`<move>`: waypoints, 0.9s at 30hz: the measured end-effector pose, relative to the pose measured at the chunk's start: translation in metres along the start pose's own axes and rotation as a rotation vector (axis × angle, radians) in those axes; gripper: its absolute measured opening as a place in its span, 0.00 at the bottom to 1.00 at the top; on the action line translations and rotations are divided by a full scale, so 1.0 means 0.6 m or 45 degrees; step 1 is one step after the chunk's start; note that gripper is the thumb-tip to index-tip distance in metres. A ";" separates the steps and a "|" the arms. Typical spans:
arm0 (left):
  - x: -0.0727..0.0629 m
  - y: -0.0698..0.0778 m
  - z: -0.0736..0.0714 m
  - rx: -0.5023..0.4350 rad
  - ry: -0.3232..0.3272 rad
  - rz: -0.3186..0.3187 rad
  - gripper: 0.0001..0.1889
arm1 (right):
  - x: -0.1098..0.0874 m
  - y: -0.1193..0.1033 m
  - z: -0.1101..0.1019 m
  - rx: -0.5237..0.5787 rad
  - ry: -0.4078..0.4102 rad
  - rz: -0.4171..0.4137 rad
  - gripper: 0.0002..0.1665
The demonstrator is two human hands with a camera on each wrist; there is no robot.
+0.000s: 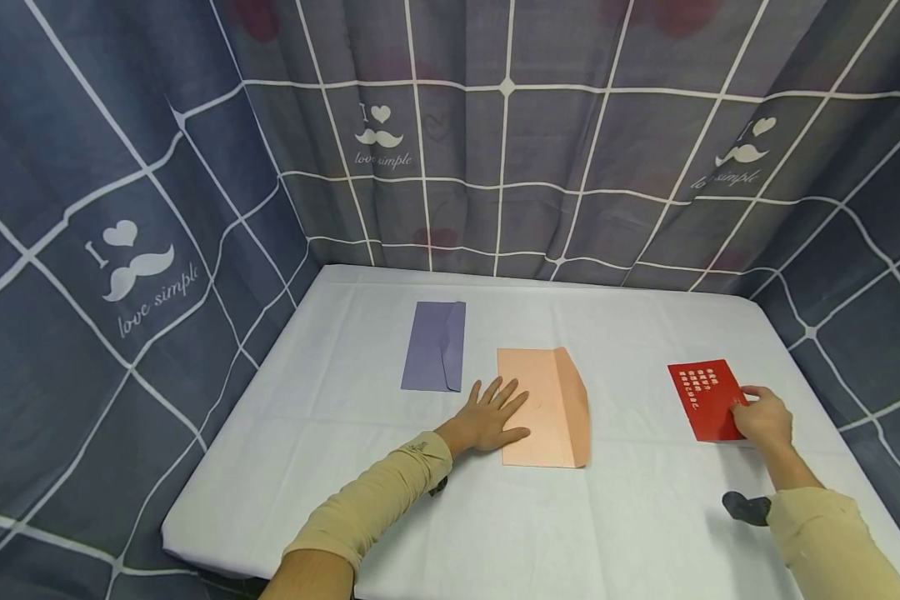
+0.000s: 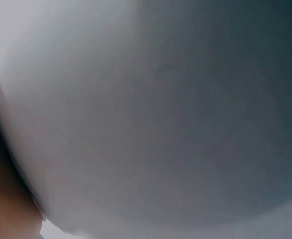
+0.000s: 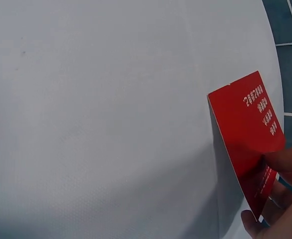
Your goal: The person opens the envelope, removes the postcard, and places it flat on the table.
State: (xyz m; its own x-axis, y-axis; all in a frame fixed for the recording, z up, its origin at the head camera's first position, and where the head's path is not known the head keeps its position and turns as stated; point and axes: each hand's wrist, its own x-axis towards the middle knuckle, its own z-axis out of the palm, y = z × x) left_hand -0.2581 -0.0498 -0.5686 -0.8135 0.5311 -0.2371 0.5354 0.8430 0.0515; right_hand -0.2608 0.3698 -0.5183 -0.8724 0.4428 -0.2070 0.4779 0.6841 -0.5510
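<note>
At the right of the table, my right hand [image 1: 765,417] pinches a red card [image 1: 703,402] with white lettering by its right edge. The right wrist view shows the thumb on the face of the red card [image 3: 245,134] and fingers behind it, the card tilted off the cloth. My left hand [image 1: 487,418] lies with fingers spread on the left part of an orange envelope [image 1: 532,400], whose flap is opened out to the right. A purple envelope [image 1: 427,346] lies behind and left of that hand. The left wrist view is mostly a grey blur.
A white cloth covers the table [image 1: 330,475]. Dark checked curtains [image 1: 450,150] with white lines stand along its back and both sides. A small dark object [image 1: 746,508] sits by the right sleeve.
</note>
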 end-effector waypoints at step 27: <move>-0.002 0.001 -0.004 0.009 0.009 0.005 0.37 | -0.006 0.010 0.020 -0.341 -0.028 -0.229 0.28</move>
State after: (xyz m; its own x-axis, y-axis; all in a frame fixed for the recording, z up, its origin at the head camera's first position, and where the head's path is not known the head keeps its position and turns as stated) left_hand -0.2573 -0.0500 -0.5660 -0.8131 0.5347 -0.2300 0.5399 0.8405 0.0452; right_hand -0.2561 0.3652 -0.5303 -0.9458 0.2907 -0.1447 0.3237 0.8797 -0.3484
